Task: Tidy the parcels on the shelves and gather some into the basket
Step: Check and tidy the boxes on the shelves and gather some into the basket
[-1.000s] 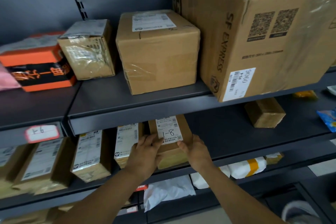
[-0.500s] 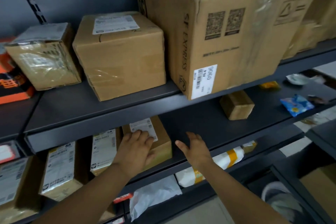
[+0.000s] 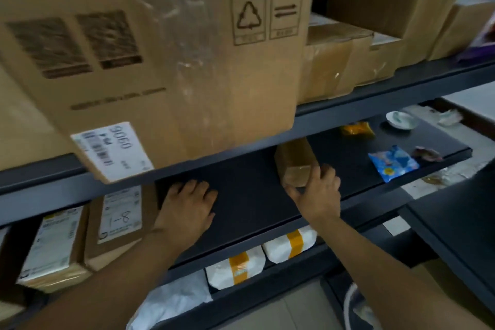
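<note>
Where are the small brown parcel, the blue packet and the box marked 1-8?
small brown parcel point(image 3: 293, 161), head view, its upper face
blue packet point(image 3: 392, 163), head view, its middle
box marked 1-8 point(image 3: 120, 218), head view, its white label

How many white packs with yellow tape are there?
2. Both lie on the lower shelf: one white pack on the left, the other just right of it. More may hide farther back.

Matt dark metal shelf point(image 3: 249, 195); taped glossy cardboard box point(image 3: 160, 61); plastic pouch point(image 3: 392, 165).
</note>
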`<state>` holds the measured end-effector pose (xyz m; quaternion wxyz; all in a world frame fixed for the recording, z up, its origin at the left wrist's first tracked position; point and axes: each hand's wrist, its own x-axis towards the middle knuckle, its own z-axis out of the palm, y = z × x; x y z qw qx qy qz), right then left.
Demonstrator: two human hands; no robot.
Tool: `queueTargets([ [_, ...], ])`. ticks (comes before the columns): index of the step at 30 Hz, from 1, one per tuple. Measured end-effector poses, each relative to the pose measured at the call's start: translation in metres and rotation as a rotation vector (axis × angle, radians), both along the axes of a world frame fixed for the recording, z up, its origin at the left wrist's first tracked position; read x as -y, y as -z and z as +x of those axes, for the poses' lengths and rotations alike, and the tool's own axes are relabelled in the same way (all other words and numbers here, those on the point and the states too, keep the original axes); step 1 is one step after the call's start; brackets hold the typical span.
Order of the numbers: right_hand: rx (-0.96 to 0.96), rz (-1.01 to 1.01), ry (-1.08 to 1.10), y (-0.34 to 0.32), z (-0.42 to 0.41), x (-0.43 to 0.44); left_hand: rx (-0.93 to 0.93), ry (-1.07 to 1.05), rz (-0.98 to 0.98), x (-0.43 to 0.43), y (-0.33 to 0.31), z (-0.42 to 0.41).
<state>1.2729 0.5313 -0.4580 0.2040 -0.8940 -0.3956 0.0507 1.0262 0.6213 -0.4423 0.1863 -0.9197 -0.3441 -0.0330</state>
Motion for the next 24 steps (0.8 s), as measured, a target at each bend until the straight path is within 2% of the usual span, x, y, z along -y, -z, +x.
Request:
queueTargets([
  [5,-0.012,-0.086,-0.081,0.003,0.033,-0.020,0.004,-0.013,-0.020,0.004,0.013,0.028],
  [10,-0.004,-0.258,-0.128,0.011,0.042,-0.044,-0.012,-0.038,-0.050,0.006,0.024,0.034],
  [15,-0.047,-0.098,-0.068,0.020,0.031,-0.050,-0.017,-0.071,-0.076,0.011,0.029,0.031],
  [20,-0.342,0.084,-0.196,0.020,0.016,-0.036,0.018,-0.123,-0.129,0.017,0.024,0.031],
  [24,-0.790,0.157,-0.148,0.015,0.005,-0.027,0.080,-0.187,-0.189,0.020,0.017,0.033],
])
